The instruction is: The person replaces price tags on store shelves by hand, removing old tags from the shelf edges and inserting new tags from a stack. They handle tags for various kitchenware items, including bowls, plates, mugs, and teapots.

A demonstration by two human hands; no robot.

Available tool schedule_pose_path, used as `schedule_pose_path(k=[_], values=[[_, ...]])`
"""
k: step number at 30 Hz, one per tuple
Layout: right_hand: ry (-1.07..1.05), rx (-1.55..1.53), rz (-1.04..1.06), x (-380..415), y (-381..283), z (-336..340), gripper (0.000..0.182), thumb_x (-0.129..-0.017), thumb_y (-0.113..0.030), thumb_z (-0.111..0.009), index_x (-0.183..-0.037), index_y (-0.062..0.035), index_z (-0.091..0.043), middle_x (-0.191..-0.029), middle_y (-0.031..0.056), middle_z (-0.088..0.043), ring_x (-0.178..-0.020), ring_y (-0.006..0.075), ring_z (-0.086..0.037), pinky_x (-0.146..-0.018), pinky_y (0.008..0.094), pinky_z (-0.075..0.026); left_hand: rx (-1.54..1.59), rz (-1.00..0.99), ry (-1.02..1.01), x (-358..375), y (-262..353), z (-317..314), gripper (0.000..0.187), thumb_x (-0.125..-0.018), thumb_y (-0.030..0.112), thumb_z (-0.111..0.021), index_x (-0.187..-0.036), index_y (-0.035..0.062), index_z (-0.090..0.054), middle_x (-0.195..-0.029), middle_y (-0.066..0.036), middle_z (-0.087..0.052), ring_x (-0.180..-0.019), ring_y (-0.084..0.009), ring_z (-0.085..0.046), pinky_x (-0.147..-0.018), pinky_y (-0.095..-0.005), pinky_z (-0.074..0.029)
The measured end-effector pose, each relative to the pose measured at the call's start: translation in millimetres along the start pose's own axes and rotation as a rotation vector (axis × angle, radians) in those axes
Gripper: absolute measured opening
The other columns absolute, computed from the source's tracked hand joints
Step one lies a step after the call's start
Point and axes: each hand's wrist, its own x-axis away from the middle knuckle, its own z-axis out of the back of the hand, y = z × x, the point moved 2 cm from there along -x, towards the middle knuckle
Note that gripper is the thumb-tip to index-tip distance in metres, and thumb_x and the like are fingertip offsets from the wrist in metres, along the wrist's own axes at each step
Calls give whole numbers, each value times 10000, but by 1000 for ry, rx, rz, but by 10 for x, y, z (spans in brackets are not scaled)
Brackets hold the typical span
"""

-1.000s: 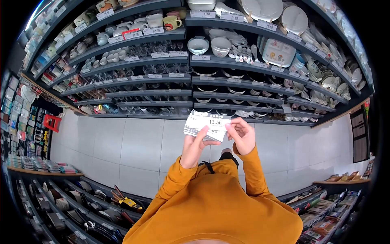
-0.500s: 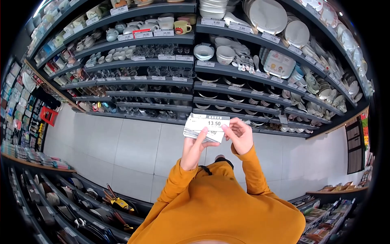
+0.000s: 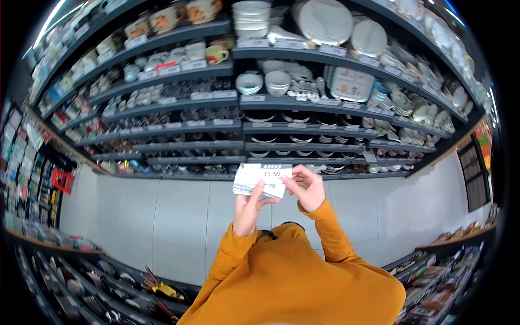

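A stack of white price labels (image 3: pixel 245 181) rests in my left hand (image 3: pixel 249 210), thumb on top and fingers underneath. My right hand (image 3: pixel 307 189) pinches the right end of the uppermost price label (image 3: pixel 271 174), which reads 13.50. A second label's print shows partly below it, mostly covered by the top one and my left thumb. Both hands are held in front of my body, above the floor, with orange sleeves down to the wrists.
Facing me, a dark shelf unit (image 3: pixel 189 128) carries cups, glasses, white bowls (image 3: pixel 251 19), plates (image 3: pixel 325 23) and a cartoon-printed tray (image 3: pixel 352 84). Pale floor tiles (image 3: pixel 179 222) lie below. Behind at left, a low shelf holds pans and a yellow-packed item (image 3: pixel 167 291); a red basket (image 3: pixel 63 181) is far left.
My view has tilted up and turned slightly, so the shelves and hands sit differently in the picture. Both hands keep the same hold on the labels.
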Motion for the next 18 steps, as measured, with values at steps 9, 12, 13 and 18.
schedule_pose_path(k=[9, 12, 13, 18], values=[[169, 88, -85, 254, 84, 477, 187, -844, -125, -708, -922, 10, -604, -796, 32, -657, -646, 42, -564, -571, 182, -444, -71, 213, -31, -49, -455, -223, 294, -967, 138, -510, -1219, -12, -504, -1075, -111, -631, -879, -168, -652, -616, -280, -580], [230, 81, -137, 382, 194, 686, 200, -847, -132, -707, -919, 15, -593, -781, 36, -657, -632, 43, -562, -567, 186, -446, -94, 302, -36, -50, -679, -304, 305, -969, 145, -509, -1233, -7, -499, -1074, -97, -634, -894, -169, -649, -629, -283, -578], [253, 102, -143, 445, 206, 789, 195, -852, -136, -702, -923, 13, -598, -786, 38, -661, -637, 42, -567, -574, 187, -447, -96, 343, -58, -49, -768, -352, 310, -969, 149, -511, -1237, -7, -498, -1078, -98, -634, -895, -169, -649, -632, -283, -578], [398, 132, -140, 804, 191, 1486, 195, -866, -140, -686, -951, 13, -601, -806, 48, -669, -634, 60, -573, -576, 195, -451, -130, 492, -163, -28, -1242, -794, 339, -969, 169, -519, -1263, 5, -483, -1115, -115, -629, -937, -176, -644, -666, -283, -578]])
